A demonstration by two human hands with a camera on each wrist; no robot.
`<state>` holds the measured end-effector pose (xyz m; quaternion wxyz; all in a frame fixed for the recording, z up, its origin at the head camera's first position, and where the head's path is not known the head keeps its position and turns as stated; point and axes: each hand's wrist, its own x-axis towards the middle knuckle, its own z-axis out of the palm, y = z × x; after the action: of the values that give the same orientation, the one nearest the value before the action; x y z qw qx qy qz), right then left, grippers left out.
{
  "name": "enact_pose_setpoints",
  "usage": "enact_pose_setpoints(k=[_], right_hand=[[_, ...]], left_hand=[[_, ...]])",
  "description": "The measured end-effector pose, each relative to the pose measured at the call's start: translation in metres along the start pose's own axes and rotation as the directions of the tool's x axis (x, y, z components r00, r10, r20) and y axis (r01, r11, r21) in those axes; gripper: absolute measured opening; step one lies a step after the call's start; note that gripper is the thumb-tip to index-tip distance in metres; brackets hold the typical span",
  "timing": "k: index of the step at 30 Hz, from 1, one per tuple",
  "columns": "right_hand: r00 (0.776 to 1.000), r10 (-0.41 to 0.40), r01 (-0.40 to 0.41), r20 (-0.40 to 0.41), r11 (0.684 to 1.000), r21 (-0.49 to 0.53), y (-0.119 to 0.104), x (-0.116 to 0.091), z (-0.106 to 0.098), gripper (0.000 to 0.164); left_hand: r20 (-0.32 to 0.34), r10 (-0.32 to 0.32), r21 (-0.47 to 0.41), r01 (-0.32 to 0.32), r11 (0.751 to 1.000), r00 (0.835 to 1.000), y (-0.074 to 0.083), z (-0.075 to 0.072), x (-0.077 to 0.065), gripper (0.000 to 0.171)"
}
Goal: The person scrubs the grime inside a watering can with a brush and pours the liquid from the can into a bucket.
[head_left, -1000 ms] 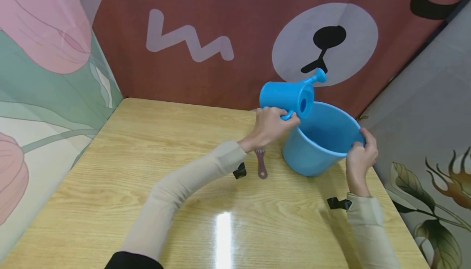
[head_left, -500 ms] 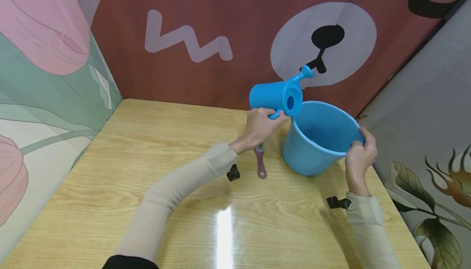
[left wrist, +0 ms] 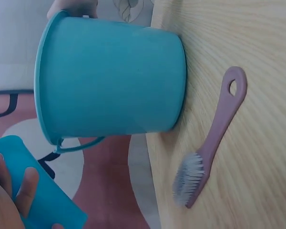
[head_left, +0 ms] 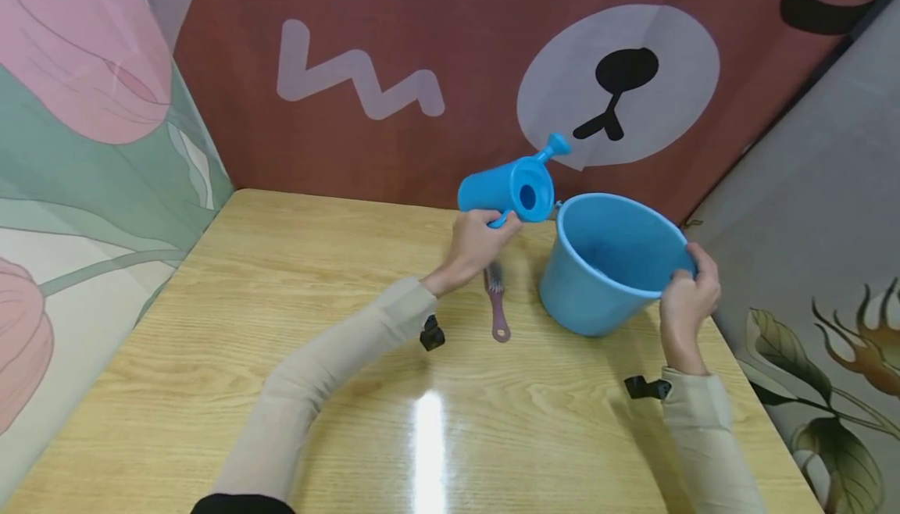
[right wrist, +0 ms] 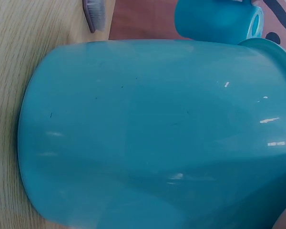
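Note:
My left hand (head_left: pixel 476 240) grips the handle of a bright blue watering can (head_left: pixel 485 189). The can is held in the air, tilted, its spout pointing up and to the right, just left of the bucket's rim. A light blue bucket (head_left: pixel 587 295) stands upright on the table, and my right hand (head_left: pixel 689 303) holds its right rim, thumb on the near side. In the left wrist view, fingers (left wrist: pixel 26 191) lie along the can's body. The right wrist view is mostly filled by the bucket's wall (right wrist: pixel 148 133); little of the right hand shows there.
A purple-handled brush (head_left: pixel 498 315) with pale bristles lies on the wooden table (head_left: pixel 316 264) between the left hand and the bucket. A bear-patterned cloth (head_left: pixel 394 22) hangs behind the table's far edge. Patterned cloths also hang at left and right.
My left hand has moved left with the watering can, from above the bucket's left rim to beside it. More of the brush shows. The right hand and bucket have barely moved.

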<state>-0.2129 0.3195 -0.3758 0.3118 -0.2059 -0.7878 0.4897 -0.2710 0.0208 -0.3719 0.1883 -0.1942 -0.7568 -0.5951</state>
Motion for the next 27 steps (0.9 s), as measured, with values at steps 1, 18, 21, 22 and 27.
enact_pose_setpoints(k=[1,18,21,22,27], right_hand=[[1.000,0.001,-0.001,-0.001,1.000,0.001,0.000,0.000,0.000,0.053],[1.000,0.012,-0.012,0.006,1.000,0.005,0.001,0.000,0.000,0.052],[1.000,0.015,-0.015,0.004,1.000,0.007,0.001,0.000,0.001,0.052],[1.000,0.016,-0.016,0.003,1.000,0.009,0.001,0.000,0.001,0.052],[1.000,0.017,-0.017,0.000,1.000,0.019,-0.001,-0.001,0.000,0.052]], left_hand=[[-0.014,-0.008,0.004,0.008,1.000,1.000,-0.001,-0.001,0.000,0.047],[-0.096,-0.083,-0.022,0.082,0.996,0.992,-0.012,-0.017,-0.007,0.046],[-0.117,-0.096,-0.029,0.093,0.995,0.988,-0.015,-0.021,-0.008,0.046],[-0.121,-0.097,-0.028,0.095,0.995,0.988,-0.016,-0.023,-0.009,0.046],[-0.139,-0.104,-0.045,0.099,0.994,0.985,-0.021,-0.030,-0.012,0.045]])
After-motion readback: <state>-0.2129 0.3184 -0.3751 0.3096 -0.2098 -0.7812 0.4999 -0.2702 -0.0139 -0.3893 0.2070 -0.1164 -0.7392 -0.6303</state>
